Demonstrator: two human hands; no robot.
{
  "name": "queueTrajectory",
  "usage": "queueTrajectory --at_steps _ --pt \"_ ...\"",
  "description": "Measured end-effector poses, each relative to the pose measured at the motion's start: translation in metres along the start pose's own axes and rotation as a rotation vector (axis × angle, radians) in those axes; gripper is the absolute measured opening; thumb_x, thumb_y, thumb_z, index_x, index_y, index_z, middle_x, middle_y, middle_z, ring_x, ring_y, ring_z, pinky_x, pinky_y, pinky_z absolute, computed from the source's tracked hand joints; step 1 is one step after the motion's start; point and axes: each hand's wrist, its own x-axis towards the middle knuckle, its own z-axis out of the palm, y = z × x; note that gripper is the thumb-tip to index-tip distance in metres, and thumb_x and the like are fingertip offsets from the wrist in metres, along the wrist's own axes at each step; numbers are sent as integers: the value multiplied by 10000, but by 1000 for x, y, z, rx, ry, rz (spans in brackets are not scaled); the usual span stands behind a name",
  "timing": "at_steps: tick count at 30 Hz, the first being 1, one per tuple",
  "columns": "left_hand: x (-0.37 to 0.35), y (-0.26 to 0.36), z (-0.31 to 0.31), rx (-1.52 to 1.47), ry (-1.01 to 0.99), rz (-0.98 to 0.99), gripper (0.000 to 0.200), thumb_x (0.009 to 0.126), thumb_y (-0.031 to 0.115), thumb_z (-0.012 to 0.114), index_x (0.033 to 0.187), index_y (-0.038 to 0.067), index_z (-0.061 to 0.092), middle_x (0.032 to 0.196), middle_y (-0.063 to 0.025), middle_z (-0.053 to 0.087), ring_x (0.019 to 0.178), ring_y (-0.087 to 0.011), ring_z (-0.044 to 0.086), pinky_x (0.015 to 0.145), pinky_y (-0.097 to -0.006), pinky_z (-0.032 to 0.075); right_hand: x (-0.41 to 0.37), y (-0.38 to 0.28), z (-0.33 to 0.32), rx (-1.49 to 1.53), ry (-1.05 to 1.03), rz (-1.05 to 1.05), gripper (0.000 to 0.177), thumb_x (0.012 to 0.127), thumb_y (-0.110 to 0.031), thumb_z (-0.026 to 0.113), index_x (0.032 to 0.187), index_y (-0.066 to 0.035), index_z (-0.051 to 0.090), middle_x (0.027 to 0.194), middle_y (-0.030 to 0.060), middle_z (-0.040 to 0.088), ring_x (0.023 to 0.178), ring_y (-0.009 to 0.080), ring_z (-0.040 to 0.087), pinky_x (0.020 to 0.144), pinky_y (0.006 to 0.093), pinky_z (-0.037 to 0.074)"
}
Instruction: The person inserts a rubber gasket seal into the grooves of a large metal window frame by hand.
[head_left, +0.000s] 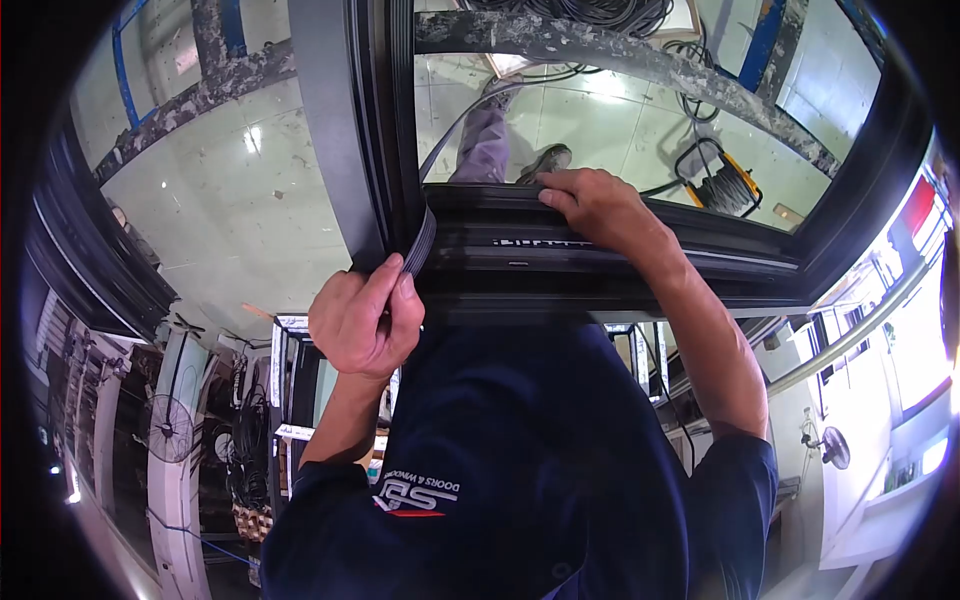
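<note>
Between the thumb and fingers of my left hand (368, 315) is a ribbed, dark rubber gasket strip (424, 240), bent at the inner corner of a black door or window frame (340, 130). My right hand (600, 205) is closed over the inner edge of the frame's near bar (480, 225); whether a strip lies under its fingertips is hidden. White printed marks show on this bar. A loose dark strand (470, 108) runs from the corner up past a trousered leg (484, 145) toward the floor.
Below the frame, paint-spattered support bars (560, 40) cross over a pale tiled floor (240, 210). A yellow-and-black cable reel (728, 188) stands on the right, with a dark coil (590, 15) at the top. Another black frame (90, 250) and a fan (170, 428) are at the left.
</note>
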Motion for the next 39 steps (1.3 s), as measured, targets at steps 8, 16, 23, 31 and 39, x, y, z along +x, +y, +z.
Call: queueTrajectory --at_steps 8,16,23,31,39 --pt "0 1 -5 -37 -72 -27 201 796 -41 685 995 -56 709 635 -108 586 464 -195 443 445 -316 313 -3 0 10 -78 133 -26 202 900 -266 676 1028 -127 748 888 168 710 896 379 673 760 479 532" --pt "0 -1 0 -8 -23 12 180 783 -14 717 960 -40 705 590 -63 552 456 -190 459 426 -322 334 -3 28 -21 46 -89 -9 332 914 -370 669 1080 -93 745 945 191 722 901 379 678 815 420 528" --pt "-1 1 4 -12 22 1 184 794 -58 713 977 -71 707 642 -108 608 465 -208 494 440 -322 363 -22 44 -35 -112 -17 16 357 912 -419 655 1057 -111 762 886 142 730 856 360 681 778 440 519" --pt "-1 11 7 14 61 -39 140 853 -65 675 989 -84 704 698 -137 640 541 -194 572 509 -294 443 -52 114 -81 104 -276 167 355 958 -236 635 1290 -117 671 1164 123 726 1043 199 672 936 337 497" --pt "-3 19 13 92 116 -63 110 887 -27 672 985 -53 715 747 -96 656 623 -157 592 598 -266 480 -80 153 -94 119 -228 96 362 952 -199 636 1295 -87 660 1107 124 743 953 192 687 904 328 504"
